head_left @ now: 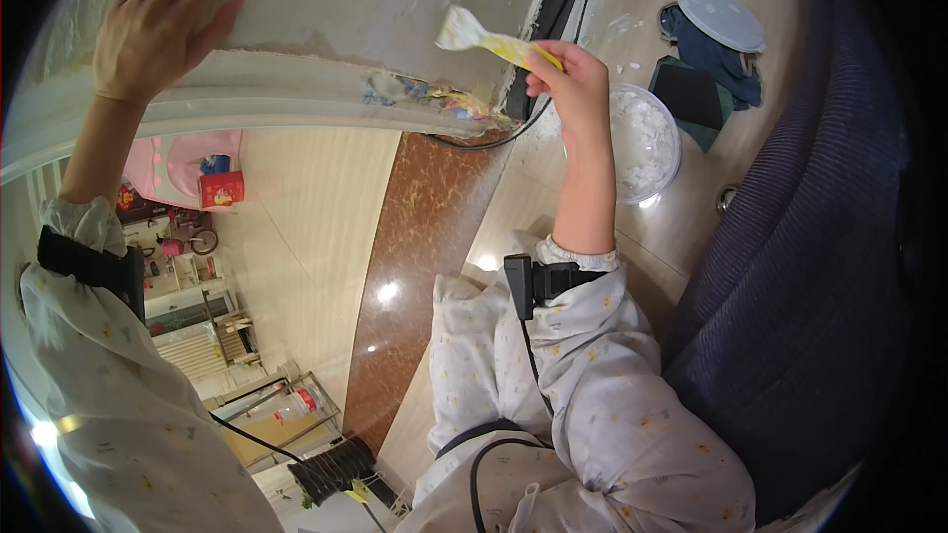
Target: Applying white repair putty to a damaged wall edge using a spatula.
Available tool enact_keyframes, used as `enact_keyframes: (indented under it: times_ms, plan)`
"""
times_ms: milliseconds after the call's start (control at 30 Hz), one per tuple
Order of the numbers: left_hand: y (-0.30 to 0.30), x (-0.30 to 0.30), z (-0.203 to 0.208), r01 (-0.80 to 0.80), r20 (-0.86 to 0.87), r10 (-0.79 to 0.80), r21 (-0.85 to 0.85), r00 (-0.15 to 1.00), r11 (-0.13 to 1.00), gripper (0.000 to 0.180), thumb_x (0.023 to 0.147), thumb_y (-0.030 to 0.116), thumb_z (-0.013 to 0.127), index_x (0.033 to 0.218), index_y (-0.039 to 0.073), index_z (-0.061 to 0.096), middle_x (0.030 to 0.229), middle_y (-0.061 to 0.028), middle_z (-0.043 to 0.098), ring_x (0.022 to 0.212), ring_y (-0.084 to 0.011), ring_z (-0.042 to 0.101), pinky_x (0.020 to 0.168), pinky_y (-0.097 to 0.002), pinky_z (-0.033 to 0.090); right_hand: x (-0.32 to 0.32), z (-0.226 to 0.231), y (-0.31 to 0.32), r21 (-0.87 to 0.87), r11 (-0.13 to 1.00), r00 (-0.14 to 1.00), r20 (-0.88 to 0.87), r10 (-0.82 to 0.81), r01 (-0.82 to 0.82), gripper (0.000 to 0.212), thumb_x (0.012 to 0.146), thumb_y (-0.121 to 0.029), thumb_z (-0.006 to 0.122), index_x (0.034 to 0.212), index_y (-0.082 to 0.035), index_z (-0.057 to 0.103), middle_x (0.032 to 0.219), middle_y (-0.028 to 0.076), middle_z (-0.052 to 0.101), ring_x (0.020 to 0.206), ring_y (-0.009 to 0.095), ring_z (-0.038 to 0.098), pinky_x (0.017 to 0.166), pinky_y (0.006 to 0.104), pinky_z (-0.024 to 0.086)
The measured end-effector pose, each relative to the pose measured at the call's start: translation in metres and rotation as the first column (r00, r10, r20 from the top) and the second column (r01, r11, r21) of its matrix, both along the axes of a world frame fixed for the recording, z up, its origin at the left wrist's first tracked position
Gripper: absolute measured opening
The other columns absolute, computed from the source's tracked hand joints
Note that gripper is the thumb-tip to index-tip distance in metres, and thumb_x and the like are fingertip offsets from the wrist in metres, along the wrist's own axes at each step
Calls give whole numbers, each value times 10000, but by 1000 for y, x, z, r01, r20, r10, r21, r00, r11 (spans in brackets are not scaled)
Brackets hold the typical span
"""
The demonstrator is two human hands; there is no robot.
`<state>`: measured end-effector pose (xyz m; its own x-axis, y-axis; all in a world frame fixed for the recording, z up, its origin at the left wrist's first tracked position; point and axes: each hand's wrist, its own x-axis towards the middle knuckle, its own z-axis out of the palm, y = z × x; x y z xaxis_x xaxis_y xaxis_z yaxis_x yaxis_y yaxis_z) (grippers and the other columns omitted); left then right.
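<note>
My right hand [575, 89] grips the yellow handle of a small putty knife [484, 42], its blade coated with white paste. The blade points left, in front of the grey-white wall [346, 0]; I cannot tell whether it touches. My left hand [170, 20] lies on the same wall at the upper left, palm down, fingers stretched out. Between the hands, along the wall's lower corner, runs a rough patch [434, 96] with torn, coloured bits. A clear round tub [647, 143] of white, lumpy putty stands on the floor just right of my right wrist.
Right of the tub lie a dark flat block [686, 94], a dark blue cloth [706, 49] and a white round lid [721, 17]. A ribbed dark blue sofa-like surface [790, 316] fills the right side. A black cable [484, 145] runs along the floor by the wall corner.
</note>
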<state>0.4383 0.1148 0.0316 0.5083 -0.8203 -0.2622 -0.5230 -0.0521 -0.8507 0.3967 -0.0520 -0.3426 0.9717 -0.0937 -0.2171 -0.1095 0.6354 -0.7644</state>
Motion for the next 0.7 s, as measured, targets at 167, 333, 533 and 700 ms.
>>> enact_keyframes:
  times_ms: [167,333,533,700]
  plan:
    - [0,-2,4,-8,16,8,12,1000,1000,420,827,198,649,1227,85,582,1256,-44,584,1136,-235,560,970,-362,454,15,8,40,131,981,986,98,132,-145,187,813,-53,682,954,60,634,749,73,641,619,109,605,534,243,490]
    - [-3,2,1,-9,-7,9,-2,1000,1000,437,825,194,647,1241,86,571,1257,-43,583,1138,-233,559,971,-363,450,5,-47,57,-455,889,990,-142,-21,-47,125,743,-27,667,860,18,674,766,154,681,720,285,671,677,372,526]
    - [1,-2,5,-3,-15,4,12,1000,1000,432,824,188,644,1237,83,572,1260,-49,580,1138,-238,559,975,-368,448,-24,-4,10,-566,821,987,-82,-141,70,117,750,-19,664,859,24,672,761,158,673,698,288,662,666,376,525]
    - [-3,0,0,6,-21,-6,-3,1000,1000,424,828,187,640,1233,81,574,1253,-52,584,1136,-239,559,974,-369,449,-14,31,10,51,998,997,58,-44,41,144,797,-28,673,907,59,641,750,114,649,613,133,614,535,271,496]
